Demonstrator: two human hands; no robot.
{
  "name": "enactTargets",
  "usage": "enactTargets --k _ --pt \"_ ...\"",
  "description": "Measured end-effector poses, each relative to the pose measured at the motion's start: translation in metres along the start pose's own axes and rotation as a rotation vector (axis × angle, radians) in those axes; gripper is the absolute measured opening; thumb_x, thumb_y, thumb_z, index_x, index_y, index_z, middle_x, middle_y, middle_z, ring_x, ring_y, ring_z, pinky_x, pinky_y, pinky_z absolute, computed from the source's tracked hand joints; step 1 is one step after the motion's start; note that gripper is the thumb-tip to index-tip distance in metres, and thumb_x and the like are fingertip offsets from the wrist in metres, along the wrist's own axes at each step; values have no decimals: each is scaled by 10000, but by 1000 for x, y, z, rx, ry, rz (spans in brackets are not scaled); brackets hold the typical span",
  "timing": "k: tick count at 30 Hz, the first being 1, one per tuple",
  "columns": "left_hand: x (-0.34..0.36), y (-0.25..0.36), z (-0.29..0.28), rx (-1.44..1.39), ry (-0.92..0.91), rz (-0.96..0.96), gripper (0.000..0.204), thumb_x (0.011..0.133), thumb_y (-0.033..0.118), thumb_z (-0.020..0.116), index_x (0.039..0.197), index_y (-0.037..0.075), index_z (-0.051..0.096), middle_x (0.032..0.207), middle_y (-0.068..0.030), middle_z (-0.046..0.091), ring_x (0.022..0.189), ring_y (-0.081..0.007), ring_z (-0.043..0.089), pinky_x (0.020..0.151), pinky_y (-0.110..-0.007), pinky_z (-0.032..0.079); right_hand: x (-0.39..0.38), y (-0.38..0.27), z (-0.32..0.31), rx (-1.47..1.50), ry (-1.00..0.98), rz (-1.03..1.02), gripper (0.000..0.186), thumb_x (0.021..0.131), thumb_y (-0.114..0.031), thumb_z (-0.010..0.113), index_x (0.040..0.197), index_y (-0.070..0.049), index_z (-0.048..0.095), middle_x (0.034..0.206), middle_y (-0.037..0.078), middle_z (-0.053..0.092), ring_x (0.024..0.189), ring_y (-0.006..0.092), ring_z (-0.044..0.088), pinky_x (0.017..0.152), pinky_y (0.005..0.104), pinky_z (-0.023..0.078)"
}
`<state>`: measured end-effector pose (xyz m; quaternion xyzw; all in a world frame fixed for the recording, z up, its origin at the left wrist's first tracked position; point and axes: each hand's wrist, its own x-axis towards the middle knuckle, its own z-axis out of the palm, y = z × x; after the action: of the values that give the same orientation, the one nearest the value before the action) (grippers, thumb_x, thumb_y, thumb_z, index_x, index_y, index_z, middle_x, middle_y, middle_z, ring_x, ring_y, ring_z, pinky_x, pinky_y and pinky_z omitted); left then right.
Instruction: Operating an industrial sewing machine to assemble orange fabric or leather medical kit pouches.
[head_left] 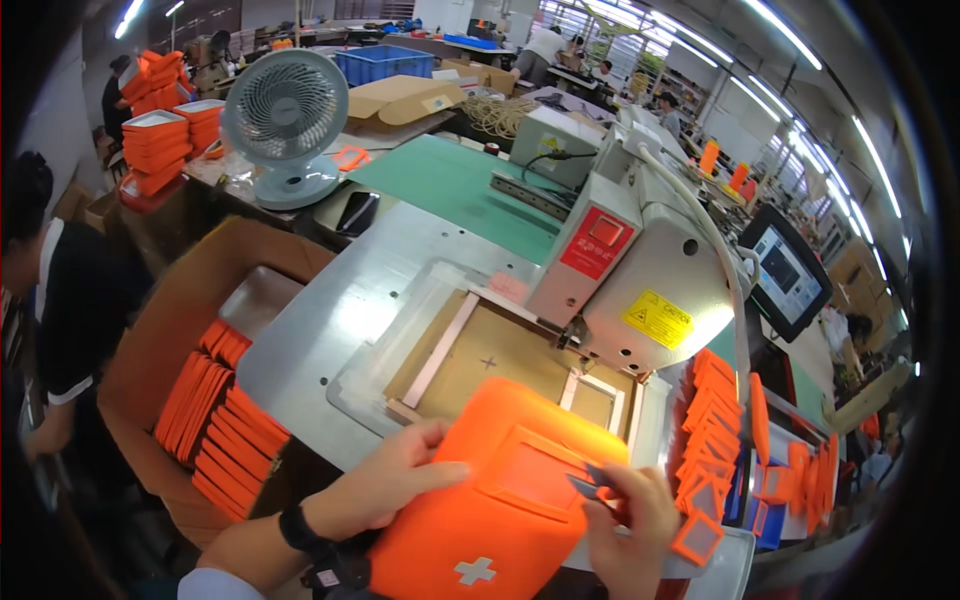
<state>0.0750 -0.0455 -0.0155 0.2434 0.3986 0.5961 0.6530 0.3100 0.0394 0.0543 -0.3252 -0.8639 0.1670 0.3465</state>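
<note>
A bright orange pouch [450, 505] with a small white cross and a stitched rectangular window [535, 470] is tilted up in front of me. My left hand [385, 475] grips its left edge, thumb on top. In my right hand [635, 520] is a pair of small dark-bladed thread snips [590, 482], its blades by the right edge of the window; the handles are mostly hidden by my fingers. Behind the pouch, the sewing machine [660, 290] stands over a tan template [480, 350] with pale strips, set in the metal table [330, 330].
A cardboard box [165, 345] of stacked orange pouches stands at the left, near another person [85, 300]. Orange window-framed pieces [710, 430] lie in a row at the right. Farther off are a fan [285, 115], a phone [358, 213], a screen [785, 270] and a blue crate [385, 65].
</note>
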Motion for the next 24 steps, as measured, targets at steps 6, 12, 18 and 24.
enactTargets --k 6,12,18,24 --pt "-69 23 -12 -165 354 654 456 929 129 580 1350 -22 492 1293 -151 619 1198 -275 613 1050 -428 487 -10 9 -17 140 90 40 309 858 -31 729 1159 -21 661 882 27 583 725 111 516 611 222 397" --pt "-90 -46 4 -505 369 347 488 1002 224 528 1430 7 436 1411 -173 552 1276 -346 562 1096 -546 437 -14 11 -1 190 76 55 262 857 -135 736 1083 -31 654 820 102 637 643 229 613 536 327 475" --pt "-72 -66 -4 -194 -71 -409 535 1095 341 399 1489 -18 343 1387 -210 574 1175 -285 642 986 -348 536 -22 6 1 139 -21 92 303 866 -52 718 1161 -26 652 911 83 631 761 186 602 661 282 502" --pt "-87 -16 6 853 -358 -144 307 1027 255 565 1233 43 646 1115 -91 722 967 -192 702 816 -292 554 -30 7 21 21 -147 -4 297 856 -83 730 1141 -40 659 908 123 656 735 259 649 655 333 522"
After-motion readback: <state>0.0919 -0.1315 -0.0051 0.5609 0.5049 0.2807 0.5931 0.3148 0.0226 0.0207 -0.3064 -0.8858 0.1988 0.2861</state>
